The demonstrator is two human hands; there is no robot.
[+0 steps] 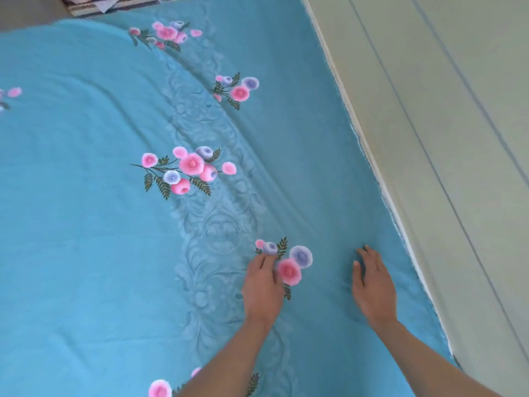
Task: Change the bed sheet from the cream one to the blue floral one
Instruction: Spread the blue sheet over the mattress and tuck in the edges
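Observation:
The blue floral sheet [100,196] covers the whole bed, with pink and purple flower sprays and a paler scroll band running down it. Long soft wrinkles fan across its right half. My left hand [262,285] rests flat on the sheet beside a flower spray, fingers straight. My right hand [372,285] lies flat on the sheet close to its right edge, fingers together. A thin white strip [369,156] shows along that right edge. No cream sheet is in view.
A pale wall [443,138] with thin vertical lines runs along the right side of the bed, tight against the sheet's edge. At the top left lies a striped mat or cloth [94,7] beyond the bed.

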